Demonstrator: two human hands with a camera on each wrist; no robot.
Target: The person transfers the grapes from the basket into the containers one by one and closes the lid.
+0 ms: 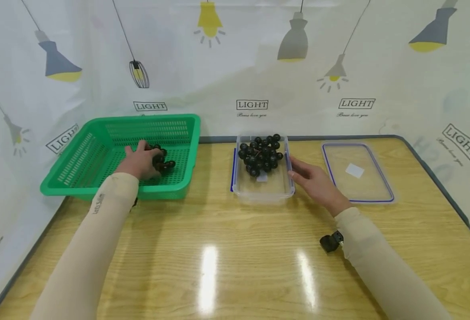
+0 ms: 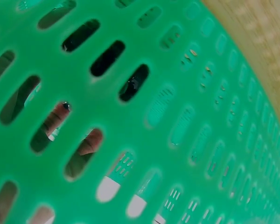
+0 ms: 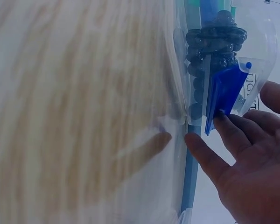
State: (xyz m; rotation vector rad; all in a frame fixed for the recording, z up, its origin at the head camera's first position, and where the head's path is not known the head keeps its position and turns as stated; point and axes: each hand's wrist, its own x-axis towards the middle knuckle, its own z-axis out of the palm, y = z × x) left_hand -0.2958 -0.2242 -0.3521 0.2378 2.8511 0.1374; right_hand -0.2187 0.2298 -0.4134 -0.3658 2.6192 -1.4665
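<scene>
My left hand [image 1: 141, 162] reaches into a green slotted basket [image 1: 193, 151], its fingers curled around a small bunch of dark grapes [image 1: 167, 165]. The left wrist view looks through the slots of the basket wall [image 2: 149, 140] at parts of the fingers and dark grapes [image 2: 134, 83]. A larger bunch of black grapes [image 1: 260, 155] lies in a clear plastic container [image 1: 244, 189]. At that container's right side is my right hand [image 1: 316, 184], fingers extended. In the right wrist view a fingertip touches the blue side flap [image 3: 227, 91], which hangs outward.
A clear lid [image 1: 372, 182] with a blue seal lies flat on the wooden table [image 1: 235, 249], right of the container. Behind the table hangs a white printed curtain [image 1: 235, 66]. A small black device [image 1: 331, 242] is attached at the right wrist.
</scene>
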